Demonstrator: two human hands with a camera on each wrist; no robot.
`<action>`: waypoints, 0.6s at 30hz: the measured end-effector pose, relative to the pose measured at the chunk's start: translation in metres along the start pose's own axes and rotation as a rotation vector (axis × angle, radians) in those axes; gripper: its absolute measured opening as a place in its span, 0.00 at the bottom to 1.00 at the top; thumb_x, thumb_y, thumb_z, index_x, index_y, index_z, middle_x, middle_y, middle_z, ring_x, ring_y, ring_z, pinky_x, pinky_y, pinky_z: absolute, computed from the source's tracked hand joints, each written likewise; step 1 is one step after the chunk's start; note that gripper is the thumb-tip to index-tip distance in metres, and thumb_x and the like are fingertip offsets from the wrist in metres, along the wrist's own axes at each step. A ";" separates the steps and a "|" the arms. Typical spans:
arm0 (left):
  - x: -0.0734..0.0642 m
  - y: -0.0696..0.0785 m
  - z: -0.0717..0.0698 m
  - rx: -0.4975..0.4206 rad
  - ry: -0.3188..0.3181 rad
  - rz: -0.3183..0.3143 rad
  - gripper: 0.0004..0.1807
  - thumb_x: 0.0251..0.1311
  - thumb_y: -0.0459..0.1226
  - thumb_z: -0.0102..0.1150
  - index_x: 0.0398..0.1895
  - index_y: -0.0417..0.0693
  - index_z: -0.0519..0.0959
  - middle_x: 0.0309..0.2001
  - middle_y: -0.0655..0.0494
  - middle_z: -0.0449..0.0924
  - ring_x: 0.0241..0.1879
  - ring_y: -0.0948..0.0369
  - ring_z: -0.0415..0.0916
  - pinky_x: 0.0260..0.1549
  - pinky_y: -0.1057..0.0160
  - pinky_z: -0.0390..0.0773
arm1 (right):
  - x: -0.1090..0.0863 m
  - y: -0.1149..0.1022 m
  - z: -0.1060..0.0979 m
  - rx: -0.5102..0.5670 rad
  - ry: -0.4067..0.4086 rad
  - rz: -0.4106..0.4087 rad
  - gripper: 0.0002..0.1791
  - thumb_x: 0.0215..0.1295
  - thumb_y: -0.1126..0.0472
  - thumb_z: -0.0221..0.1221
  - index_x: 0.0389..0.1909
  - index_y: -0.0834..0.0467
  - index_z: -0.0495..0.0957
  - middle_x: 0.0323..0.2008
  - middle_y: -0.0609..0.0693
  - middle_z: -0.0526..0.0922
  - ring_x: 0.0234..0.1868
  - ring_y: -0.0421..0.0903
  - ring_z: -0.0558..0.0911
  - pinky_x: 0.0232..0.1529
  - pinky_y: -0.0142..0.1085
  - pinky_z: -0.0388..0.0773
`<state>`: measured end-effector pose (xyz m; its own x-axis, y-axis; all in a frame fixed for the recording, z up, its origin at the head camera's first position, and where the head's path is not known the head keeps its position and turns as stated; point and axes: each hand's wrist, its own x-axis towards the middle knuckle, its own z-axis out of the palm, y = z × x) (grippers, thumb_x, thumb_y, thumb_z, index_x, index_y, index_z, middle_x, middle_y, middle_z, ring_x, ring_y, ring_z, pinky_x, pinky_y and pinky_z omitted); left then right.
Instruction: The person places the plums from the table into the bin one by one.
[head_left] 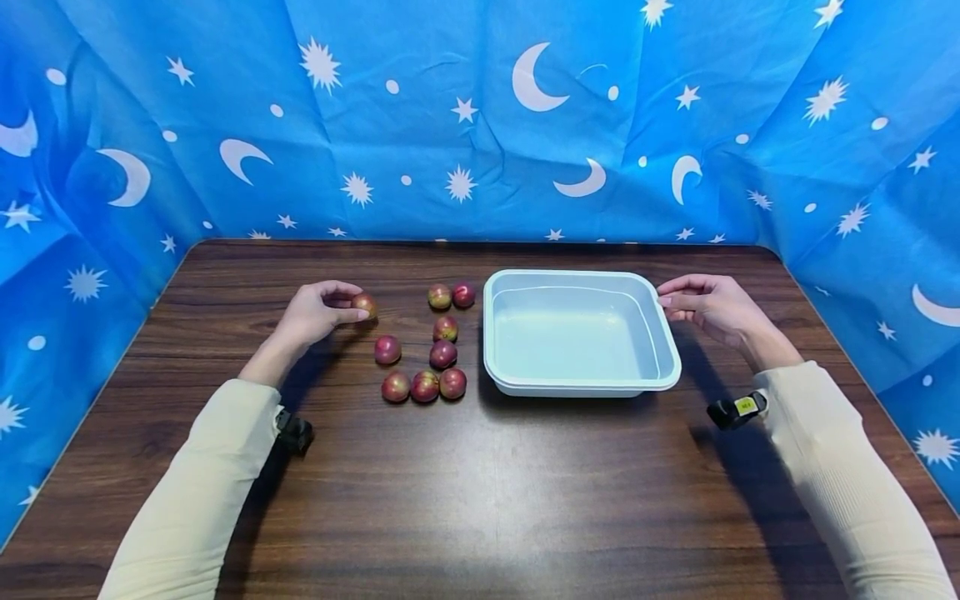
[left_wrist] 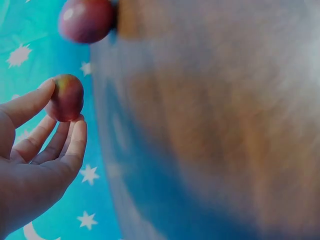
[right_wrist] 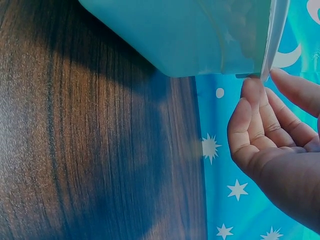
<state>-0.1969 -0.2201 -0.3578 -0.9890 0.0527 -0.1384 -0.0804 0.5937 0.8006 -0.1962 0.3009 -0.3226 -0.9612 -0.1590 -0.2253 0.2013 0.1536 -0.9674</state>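
Observation:
My left hand [head_left: 317, 312] pinches a reddish plum [head_left: 365, 306] between thumb and fingertips, at the left of the fruit group. In the left wrist view the held plum [left_wrist: 65, 98] shows a yellowish patch near its top. Just below that hand lies a single darker plum [head_left: 387, 350]. At the right, my right hand [head_left: 712, 307] grips the rim of a white plastic basin [head_left: 582, 387]. The right wrist view has the thumb on one side of the basin's rim [right_wrist: 276, 40] and fingertips under the other. Nothing lies inside the basin.
Several more plums sit left of the basin: a pair at the back [head_left: 452, 297], two in the middle [head_left: 444, 342] and a front row [head_left: 424, 387]. All rest on a dark wooden table [head_left: 487, 500]. A blue star-patterned cloth [head_left: 450, 125] hangs behind.

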 end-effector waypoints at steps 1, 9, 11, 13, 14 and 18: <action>-0.001 0.002 -0.004 0.008 0.007 0.009 0.23 0.56 0.39 0.62 0.52 0.36 0.72 0.50 0.40 0.72 0.48 0.50 0.68 0.44 0.57 0.68 | 0.000 0.000 0.000 0.000 0.001 0.000 0.07 0.58 0.70 0.60 0.38 0.62 0.80 0.31 0.49 0.82 0.29 0.43 0.80 0.35 0.32 0.78; -0.012 0.025 -0.030 0.045 0.030 0.056 0.26 0.55 0.44 0.61 0.53 0.37 0.72 0.49 0.40 0.73 0.46 0.52 0.69 0.42 0.59 0.70 | -0.001 -0.001 0.001 -0.013 0.010 0.006 0.08 0.59 0.69 0.59 0.39 0.63 0.79 0.31 0.49 0.82 0.28 0.43 0.80 0.35 0.32 0.78; -0.014 0.031 -0.033 0.049 0.033 0.059 0.26 0.55 0.45 0.62 0.53 0.38 0.72 0.49 0.40 0.73 0.46 0.52 0.70 0.42 0.59 0.70 | -0.001 -0.002 0.001 -0.013 0.006 0.005 0.08 0.59 0.69 0.58 0.40 0.64 0.79 0.31 0.49 0.82 0.28 0.43 0.80 0.35 0.33 0.78; -0.014 0.038 -0.036 0.051 0.035 0.063 0.27 0.55 0.46 0.62 0.53 0.39 0.72 0.49 0.41 0.73 0.46 0.52 0.70 0.42 0.58 0.70 | -0.002 -0.002 0.001 0.003 -0.005 0.004 0.08 0.59 0.69 0.58 0.40 0.64 0.79 0.31 0.49 0.82 0.28 0.43 0.80 0.35 0.33 0.78; -0.014 0.041 -0.037 0.048 0.035 0.064 0.27 0.55 0.46 0.62 0.53 0.39 0.72 0.49 0.42 0.73 0.46 0.53 0.70 0.42 0.59 0.70 | -0.002 -0.002 0.001 0.003 -0.005 0.004 0.08 0.59 0.69 0.58 0.40 0.64 0.79 0.31 0.49 0.82 0.28 0.43 0.80 0.34 0.32 0.78; -0.014 0.055 -0.039 0.025 0.039 0.074 0.27 0.54 0.47 0.62 0.53 0.40 0.72 0.50 0.44 0.72 0.46 0.54 0.69 0.43 0.58 0.70 | -0.001 -0.001 0.000 0.027 -0.019 0.002 0.07 0.59 0.70 0.58 0.38 0.62 0.79 0.31 0.49 0.82 0.28 0.43 0.80 0.34 0.32 0.78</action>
<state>-0.1923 -0.2193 -0.2889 -0.9962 0.0665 -0.0562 -0.0040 0.6090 0.7932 -0.1952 0.3005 -0.3210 -0.9572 -0.1768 -0.2292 0.2087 0.1273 -0.9697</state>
